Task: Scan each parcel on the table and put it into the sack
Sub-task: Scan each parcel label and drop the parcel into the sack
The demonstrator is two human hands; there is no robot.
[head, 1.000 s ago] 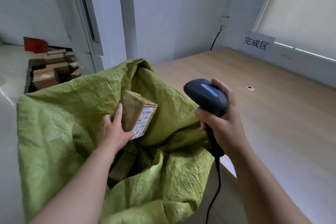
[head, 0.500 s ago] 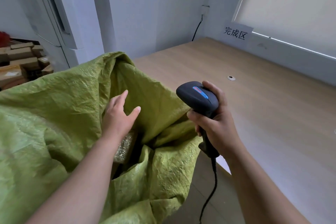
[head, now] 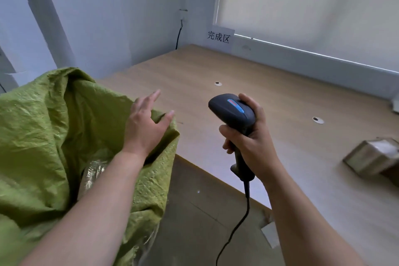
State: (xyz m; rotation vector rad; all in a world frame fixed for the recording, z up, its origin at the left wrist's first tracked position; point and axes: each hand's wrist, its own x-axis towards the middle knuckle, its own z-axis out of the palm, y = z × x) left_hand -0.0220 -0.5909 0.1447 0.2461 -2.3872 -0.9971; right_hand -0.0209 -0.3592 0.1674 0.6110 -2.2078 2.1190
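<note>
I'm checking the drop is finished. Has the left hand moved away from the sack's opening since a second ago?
Yes. The left hand has risen out of the green sack, now open and empty over its table-side rim, reaching toward the table.

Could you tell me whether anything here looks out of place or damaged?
Nothing stands out. The crumpled green woven sack hangs open beside the wooden table, and a cardboard parcel lies flat near its right edge, blurred but seemingly intact.
</note>
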